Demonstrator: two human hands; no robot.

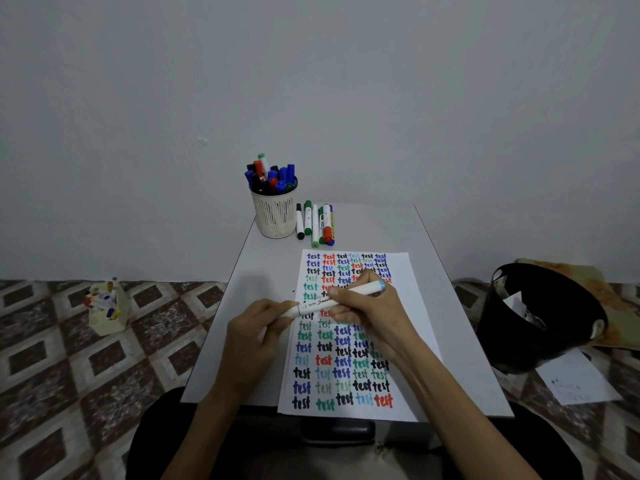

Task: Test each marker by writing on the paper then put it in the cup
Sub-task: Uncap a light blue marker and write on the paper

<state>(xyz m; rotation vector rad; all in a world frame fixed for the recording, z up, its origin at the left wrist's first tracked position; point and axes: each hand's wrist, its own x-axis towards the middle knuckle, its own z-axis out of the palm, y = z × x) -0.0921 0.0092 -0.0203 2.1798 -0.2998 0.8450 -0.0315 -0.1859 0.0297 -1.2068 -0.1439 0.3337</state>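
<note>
Matt paper (398,271), perforated plastic cup (275,216), patterned floor (69,358).

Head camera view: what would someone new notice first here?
The paper on the small table, filled with colourful "test" words, stands out. Above it the left hand and right hand grip a white marker. Behind, a slotted cup brims with capped markers, loose markers lying beside it.

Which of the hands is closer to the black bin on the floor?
Right. The right hand grips the marker over the paper, on the side toward the black bin; the left hand holds the marker's other end, farther from it.
</note>
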